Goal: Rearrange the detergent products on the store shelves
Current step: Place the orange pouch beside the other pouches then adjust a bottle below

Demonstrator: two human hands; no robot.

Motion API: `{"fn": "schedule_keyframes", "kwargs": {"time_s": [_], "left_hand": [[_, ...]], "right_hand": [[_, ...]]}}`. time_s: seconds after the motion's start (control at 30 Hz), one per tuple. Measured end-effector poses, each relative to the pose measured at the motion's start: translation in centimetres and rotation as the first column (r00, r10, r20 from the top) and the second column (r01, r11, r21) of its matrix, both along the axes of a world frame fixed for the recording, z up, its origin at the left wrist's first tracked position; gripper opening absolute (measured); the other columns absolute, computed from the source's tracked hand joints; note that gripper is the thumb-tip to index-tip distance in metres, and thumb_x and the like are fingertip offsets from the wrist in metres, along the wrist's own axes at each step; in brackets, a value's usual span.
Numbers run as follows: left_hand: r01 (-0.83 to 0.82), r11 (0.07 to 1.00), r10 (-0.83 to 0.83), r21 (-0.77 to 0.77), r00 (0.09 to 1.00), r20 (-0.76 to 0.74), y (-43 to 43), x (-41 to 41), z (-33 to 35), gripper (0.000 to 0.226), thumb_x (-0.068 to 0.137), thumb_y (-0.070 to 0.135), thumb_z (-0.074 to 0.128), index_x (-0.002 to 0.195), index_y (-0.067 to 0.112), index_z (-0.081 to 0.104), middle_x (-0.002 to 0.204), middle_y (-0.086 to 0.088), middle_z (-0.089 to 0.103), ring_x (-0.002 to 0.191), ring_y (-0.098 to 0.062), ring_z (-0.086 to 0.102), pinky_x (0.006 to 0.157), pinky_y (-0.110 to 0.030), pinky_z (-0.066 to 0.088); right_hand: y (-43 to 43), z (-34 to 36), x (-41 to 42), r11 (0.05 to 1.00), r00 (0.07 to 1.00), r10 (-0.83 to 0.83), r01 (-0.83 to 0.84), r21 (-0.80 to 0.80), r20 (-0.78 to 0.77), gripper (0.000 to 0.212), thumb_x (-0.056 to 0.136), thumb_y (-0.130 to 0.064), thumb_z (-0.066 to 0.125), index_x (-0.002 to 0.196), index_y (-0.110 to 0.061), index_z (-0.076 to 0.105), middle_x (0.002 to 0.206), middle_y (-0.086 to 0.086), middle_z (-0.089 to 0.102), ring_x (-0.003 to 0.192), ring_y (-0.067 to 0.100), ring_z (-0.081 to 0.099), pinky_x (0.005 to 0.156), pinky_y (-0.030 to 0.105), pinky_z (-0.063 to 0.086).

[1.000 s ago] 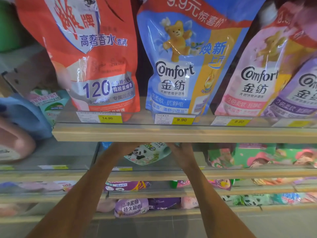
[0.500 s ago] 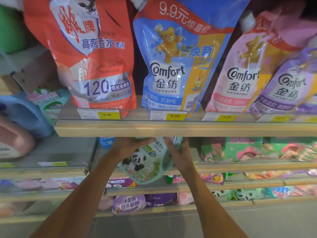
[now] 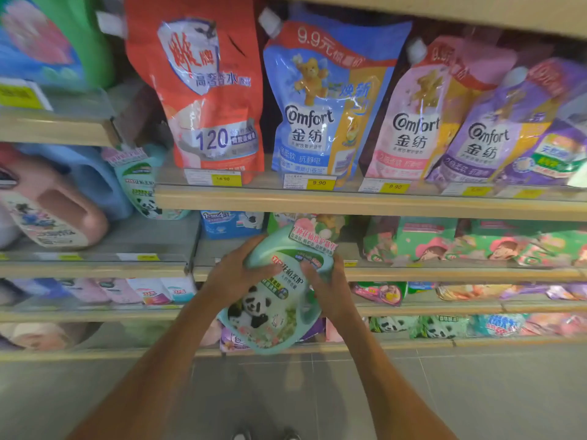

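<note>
Hands: the left hand (image 3: pixel 235 276) clasped the upper left side of a mint-green plastic bottle with a panda label (image 3: pixel 273 312), fingers curled round its shoulder. The right hand (image 3: pixel 332 296) gripped the right side, with the thumb lying across the front label. Both hands were closed on the bottle and neither had let go.

Position: the bottle was held in the air at frame centre, tilted. Its tagged top end pointed up toward the shelves and its base pointed toward the camera. It was in front of the shelf edges; contact with them could not be judged.

Change: half a second before, the bottle sat just under the lip of the pale wooden shelf edge (image 3: pixel 365 201), at the mouth of the bay. A full second before, only its lower end showed there. It was now fully out and lower in the frame, covering part of the two lower shelves. The view also took in more floor.

Surroundings: yellow price tags (image 3: pixel 319 183) ran along that shelf edge. Above them stood a red refill pouch (image 3: pixel 206 90), a blue Comfort pouch (image 3: pixel 317 115), a pink Comfort pouch (image 3: pixel 409 128) and a purple Comfort pouch (image 3: pixel 482 138), side by side. At centre left were a pink plastic jug with a handle (image 3: pixel 47 214) and a blue jug (image 3: pixel 95 179) behind it. Green packs with printed faces (image 3: pixel 444 246) filled the bay to the right of the bottle. A grey tiled floor (image 3: pixel 317 395) spanned the bottom of the frame.
</note>
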State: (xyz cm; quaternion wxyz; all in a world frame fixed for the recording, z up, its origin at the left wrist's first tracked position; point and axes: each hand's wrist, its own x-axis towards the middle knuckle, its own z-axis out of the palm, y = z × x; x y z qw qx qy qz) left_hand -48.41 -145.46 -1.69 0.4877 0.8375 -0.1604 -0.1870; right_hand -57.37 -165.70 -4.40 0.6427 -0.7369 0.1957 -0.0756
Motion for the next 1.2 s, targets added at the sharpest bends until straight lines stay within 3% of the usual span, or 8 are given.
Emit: {"fn": "schedule_keyframes", "kwargs": {"time_s": [0.1, 0.2, 0.4, 0.57, 0.77, 0.9, 1.03, 1.2], "left_hand": [[0.100, 0.994, -0.101, 0.038, 0.995, 0.017, 1.9, -2.3, 1.6, 0.075, 0.067, 0.076, 0.071, 0.134, 0.063, 0.039, 0.104, 0.017, 0.072, 0.083, -0.006, 0.073, 0.078, -0.043, 0.060], [0.134, 0.986, -0.136, 0.099, 0.991, 0.014, 4.7, -4.6, 2.4, 0.077, 0.062, 0.081, 0.067, 0.131, 0.068, 0.034, 0.106, 0.017, 0.070, 0.086, -0.006, 0.071, 0.080, -0.041, 0.060], [0.177, 0.982, -0.177, 0.061, 0.984, -0.003, 11.3, -9.4, 3.6, 0.093, 0.056, 0.089, 0.065, 0.139, 0.063, 0.032, 0.119, 0.022, 0.066, 0.099, 0.001, 0.067, 0.093, -0.036, 0.055], [0.159, 0.987, -0.159, 0.002, 0.987, -0.010, 17.1, -12.6, 5.6, 0.090, 0.058, 0.088, 0.066, 0.137, 0.063, 0.032, 0.119, 0.024, 0.065, 0.102, -0.002, 0.067, 0.094, -0.040, 0.055], [0.108, 0.990, -0.109, -0.089, 0.994, -0.014, 22.2, -14.6, 8.0, 0.084, 0.062, 0.081, 0.072, 0.135, 0.063, 0.034, 0.119, 0.019, 0.068, 0.103, -0.006, 0.069, 0.094, -0.043, 0.055], [0.076, 0.988, -0.073, -0.132, 0.997, 0.028, 24.6, -15.3, 9.0, 0.081, 0.065, 0.075, 0.076, 0.134, 0.066, 0.034, 0.121, 0.029, 0.064, 0.106, 0.002, 0.066, 0.094, -0.041, 0.055], [-0.019, 0.993, 0.025, -0.118, 0.999, 0.048, 27.1, -15.6, 8.5, 0.088, 0.062, 0.071, 0.081, 0.135, 0.059, 0.034, 0.124, 0.026, 0.063, 0.113, -0.005, 0.064, 0.094, -0.045, 0.054], [-0.101, 0.974, 0.125, -0.203, 0.986, 0.109, 29.2, -14.8, 8.3, 0.091, 0.057, 0.060, 0.091, 0.130, 0.058, 0.036, 0.125, 0.014, 0.067, 0.115, -0.011, 0.065, 0.096, -0.049, 0.054]], "right_hand": [[1.5, 1.0, -2.5, 0.999, 0.999, 0.032, -0.032, -0.005, 0.002, 0.047, 0.091, -0.037, 0.076, 0.127, -0.022, 0.050, 0.109, -0.008, 0.075, 0.097, 0.015, 0.075, 0.080, 0.036, 0.063], [3.8, 2.3, -5.1, 0.994, 0.996, 0.085, -0.086, -0.067, -0.012, 0.056, 0.083, -0.037, 0.084, 0.126, -0.023, 0.052, 0.108, -0.016, 0.076, 0.094, 0.005, 0.075, 0.071, 0.018, 0.059], [9.8, 4.2, -9.9, 0.995, 0.993, 0.101, -0.102, -0.020, -0.053, 0.096, 0.065, -0.031, 0.099, 0.141, -0.014, 0.043, 0.122, 0.006, 0.073, 0.111, 0.027, 0.072, 0.093, 0.055, 0.058], [15.7, 8.0, -13.0, 0.991, 0.993, 0.111, -0.114, -0.067, -0.044, 0.094, 0.059, -0.046, 0.097, 0.136, -0.027, 0.048, 0.121, -0.003, 0.073, 0.111, 0.020, 0.072, 0.096, 0.052, 0.057], [20.3, 12.7, -14.0, 0.967, 0.977, 0.214, -0.214, -0.136, -0.021, 0.067, 0.072, -0.028, 0.093, 0.121, -0.042, 0.051, 0.115, -0.012, 0.075, 0.106, 0.008, 0.072, 0.094, 0.040, 0.059], [22.4, 14.4, -13.1, 0.938, 0.960, 0.280, -0.270, -0.217, 0.015, 0.088, 0.069, -0.034, 0.094, 0.142, -0.032, 0.045, 0.127, -0.005, 0.070, 0.118, 0.017, 0.067, 0.103, 0.051, 0.052], [24.9, 15.6, -12.1, 0.872, 0.948, 0.312, -0.259, -0.416, 0.063, 0.100, 0.059, -0.044, 0.094, 0.131, -0.073, 0.032, 0.126, -0.020, 0.052, 0.117, -0.012, 0.052, 0.096, 0.030, 0.050], [27.1, 16.4, -9.8, 0.680, 0.921, 0.386, -0.240, -0.692, 0.060, 0.115, 0.060, -0.044, 0.093, 0.146, -0.057, 0.018, 0.124, -0.002, 0.046, 0.119, 0.020, 0.047, 0.092, 0.043, 0.052]]}}
